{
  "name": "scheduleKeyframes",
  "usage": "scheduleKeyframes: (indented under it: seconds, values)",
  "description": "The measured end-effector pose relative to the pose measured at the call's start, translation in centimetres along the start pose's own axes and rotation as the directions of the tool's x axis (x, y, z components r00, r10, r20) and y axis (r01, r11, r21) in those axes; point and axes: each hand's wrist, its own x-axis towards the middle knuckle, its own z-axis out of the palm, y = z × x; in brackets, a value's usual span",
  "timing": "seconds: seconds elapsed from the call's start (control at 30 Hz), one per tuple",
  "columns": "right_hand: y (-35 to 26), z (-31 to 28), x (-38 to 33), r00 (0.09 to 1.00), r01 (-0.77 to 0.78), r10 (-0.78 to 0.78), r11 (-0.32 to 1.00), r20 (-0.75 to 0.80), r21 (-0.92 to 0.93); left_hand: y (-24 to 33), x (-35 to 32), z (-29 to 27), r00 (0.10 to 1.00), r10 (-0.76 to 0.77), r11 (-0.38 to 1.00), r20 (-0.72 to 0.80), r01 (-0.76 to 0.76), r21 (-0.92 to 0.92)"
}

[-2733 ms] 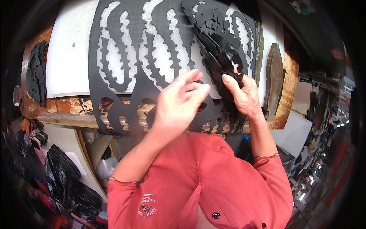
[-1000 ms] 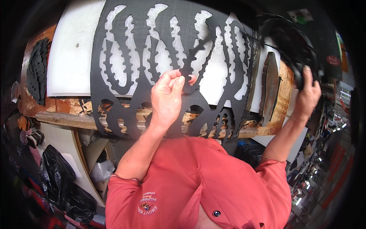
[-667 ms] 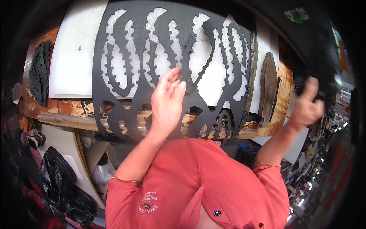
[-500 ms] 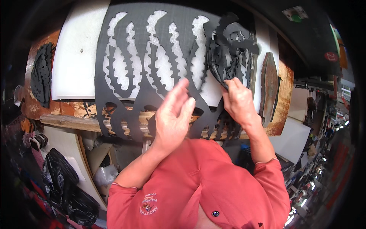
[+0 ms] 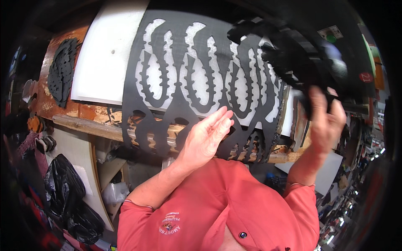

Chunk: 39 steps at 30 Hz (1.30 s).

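Note:
My right hand (image 5: 325, 117) is raised at the right, fingers curled on a dark curved thing (image 5: 293, 54), apparently a cutting die. Motion smears it, so its details are lost. Below it lies a black sheet (image 5: 173, 109) with several looped, notched cut-outs that show white beneath. The sheet drapes over the near edge of the bench. Held open over the sheet's near part, my left hand (image 5: 208, 136) has its fingers stretched out and nothing in it. Whether it touches the sheet I cannot tell.
A white board (image 5: 106, 58) lies under the sheet on a worn wooden bench (image 5: 90, 113). Black cut pieces (image 5: 62, 71) are stacked at the far left. Dark machinery with a green button (image 5: 331, 38) stands at the right. A black plastic bag (image 5: 67, 184) is at the lower left.
My right hand has lifted the dark cutting die off the sheet and swung it up to the right, uncovering more cut-outs. My left hand has shifted slightly right and down. The view has turned somewhat.

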Motion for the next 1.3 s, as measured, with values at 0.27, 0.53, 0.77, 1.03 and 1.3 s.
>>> scheduleKeyframes:
  seconds: [0.27,0.53,0.77,1.03,1.3]
  values:
    - [-2.4,3.4,-1.0,0.791,0.601,-0.553,0.781,0.261,-0.168,-1.3,0.0,0.4,0.999,0.044,0.999,0.015,-0.044,-0.016]
    - [-2.5,7.0,-6.9,0.485,0.635,-0.514,0.763,0.707,0.119,-2.7,-1.2,0.7,0.996,-0.076,0.97,-0.052,0.062,-0.235]
    - [-4.6,6.5,-8.9,0.383,0.837,-0.643,0.546,0.663,0.046,-3.0,-1.0,1.6,0.974,-0.168,0.931,-0.15,0.107,-0.348]
    - [-3.4,4.5,-9.9,0.431,0.73,-0.644,0.66,0.632,0.175,-4.7,-1.0,2.8,0.898,-0.38,0.823,-0.222,0.219,-0.524]
    - [-2.8,4.0,-10.1,0.641,0.511,-0.677,0.728,0.362,0.457,-5.3,-1.5,2.2,0.991,-0.053,0.902,-0.119,-0.004,-0.432]
